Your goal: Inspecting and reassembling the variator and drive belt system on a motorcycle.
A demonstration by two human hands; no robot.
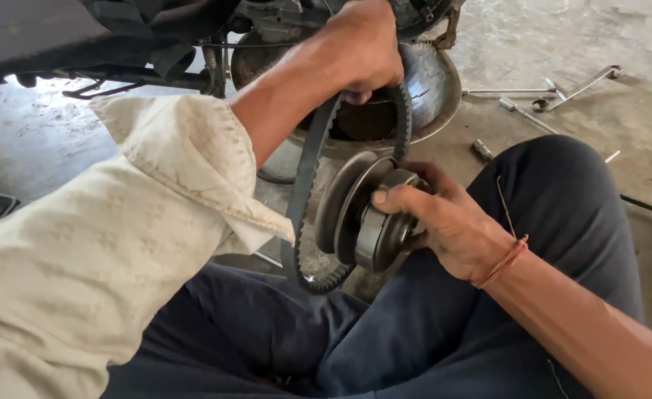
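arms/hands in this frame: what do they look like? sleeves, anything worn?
Left arm: loose cream sleeve of textured fabric with a woven pattern, cuff pushed up above the elbow, forearm bare. Left hand bare, no glove or ring visible. Right arm bare, no sleeve in view; thin reddish thread band tied at the wrist, loose ends trailing. Right hand bare, smudged with grime.
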